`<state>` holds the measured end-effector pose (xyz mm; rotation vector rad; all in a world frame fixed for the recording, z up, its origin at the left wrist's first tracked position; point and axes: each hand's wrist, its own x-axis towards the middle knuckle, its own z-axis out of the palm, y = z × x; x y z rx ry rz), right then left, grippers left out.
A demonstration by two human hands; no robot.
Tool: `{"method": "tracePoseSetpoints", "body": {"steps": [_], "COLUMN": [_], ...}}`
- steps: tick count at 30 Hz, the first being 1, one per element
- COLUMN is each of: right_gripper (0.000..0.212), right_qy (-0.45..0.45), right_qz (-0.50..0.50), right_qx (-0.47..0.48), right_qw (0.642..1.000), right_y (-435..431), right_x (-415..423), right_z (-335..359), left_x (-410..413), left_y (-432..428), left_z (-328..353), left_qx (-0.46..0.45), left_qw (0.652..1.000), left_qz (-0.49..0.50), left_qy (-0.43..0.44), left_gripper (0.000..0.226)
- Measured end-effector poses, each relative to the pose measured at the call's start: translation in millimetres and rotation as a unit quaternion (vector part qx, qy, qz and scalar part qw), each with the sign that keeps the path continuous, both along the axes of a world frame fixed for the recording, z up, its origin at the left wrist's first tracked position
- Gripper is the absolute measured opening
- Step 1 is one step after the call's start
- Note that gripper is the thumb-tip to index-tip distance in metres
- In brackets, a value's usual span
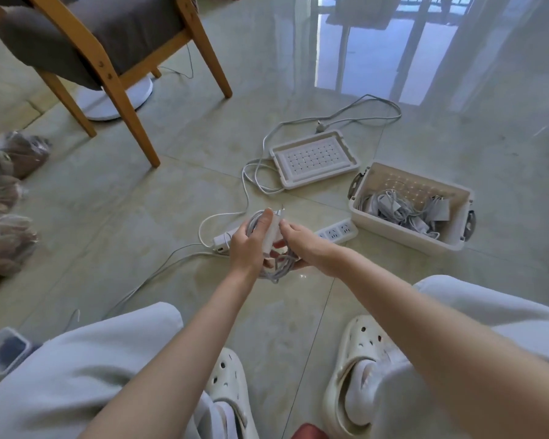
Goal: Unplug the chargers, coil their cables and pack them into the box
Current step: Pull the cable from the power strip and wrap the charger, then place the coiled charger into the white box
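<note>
Left grip (248,245) and right grip (295,240) both curl around one white charger (271,231) with its coiled cable (278,269), held between them above the floor beside the power strip (338,231). The open box (400,234) stands to the right.

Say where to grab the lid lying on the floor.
Probably the near long rim of the lid, toward its right corner, from above on the person's side: it lies flat with the rim raised for a pinch, and white cable crowds its left and far edges.
</note>
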<state>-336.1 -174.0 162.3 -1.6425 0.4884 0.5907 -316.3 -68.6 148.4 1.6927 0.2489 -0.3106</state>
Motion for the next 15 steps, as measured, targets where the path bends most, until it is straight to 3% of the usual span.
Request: {"method": "tracePoseSetpoints", "body": {"steps": [3,6,9,11,15], "right_gripper": [0.061,0.074,0.088,0.085,0.055], "right_qy": [0.062,0.121,0.182,0.184,0.114], "right_qz": [0.106,0.199,0.216,0.22,0.189], "right_qx": [-0.002,-0.046,-0.084,-0.081,-0.001], "right_qw": [0.992,0.971,0.956,0.954,0.975], "right_y": [-35.3,-66.8,-90.6,-105.5,-131.4], "right_x": [21.8,49.3,73.9,83.5,89.6], "right_z": [5.4,-1.4,-17.0,-28.9,-52.4], "left_x": [18.6,30.1,41.1,51.9,72.5], "left_y": [-21.9,-50.4,-77.3,-89.2,-109.4], "left_z": [-16.6,-27.9,-42.3,-56.3,-74.3], "left_qx": [-0.001,0.023,0.036,0.045,0.054], "left_qw": [0.999,0.996,0.993,0.991,0.987], "left_qz": [-0.02,-0.067,-0.09,-0.106,-0.128], "left_qy": [0.039,0.062,0.069,0.07,0.074], "left_gripper": [0.06,0.052,0.043,0.034,0.027]}}
